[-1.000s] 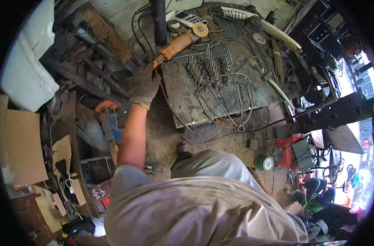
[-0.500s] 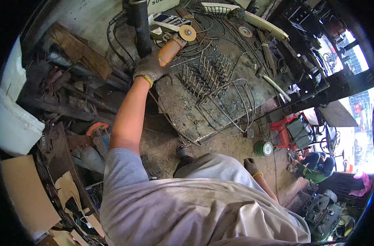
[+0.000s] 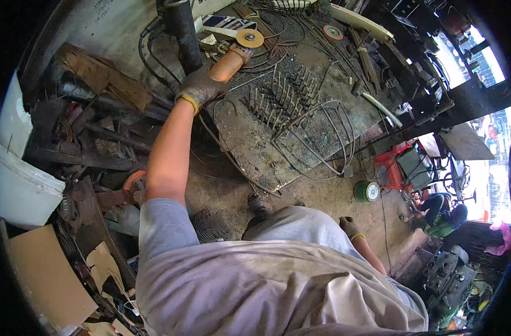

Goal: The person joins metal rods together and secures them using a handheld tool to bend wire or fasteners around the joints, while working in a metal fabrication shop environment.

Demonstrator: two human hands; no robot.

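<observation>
My left hand (image 3: pixel 201 88), in a dark work glove with a yellow cuff, is wrapped round an orange angle grinder (image 3: pixel 227 65). The grinder's round tan disc (image 3: pixel 249 38) faces up, above the far left part of a dirty metal worktable (image 3: pixel 233 137). Right beside this hand stands a dark upright cylinder (image 3: pixel 184 39). My right hand (image 3: pixel 349 226), gloved too, hangs low at my right side, away from the table. Its fingers are too dark and small to make out. On the table lie several short metal rods (image 3: pixel 283 98) and a bent wire frame (image 3: pixel 317 143).
A loose grinding disc (image 3: pixel 333 32) and a hammer (image 3: pixel 381 109) lie at the table's far right side. A green spool (image 3: pixel 367 191) and a red stool (image 3: pixel 391 167) stand on the floor. A person (image 3: pixel 443 215) crouches at the right. Scrap metal and wood (image 3: pixel 107 78) crowd the left.
The whole view has shifted slightly. My left hand still grips the grinder, which appears a little farther up and left in the picture. My right hand still hangs at my side.
</observation>
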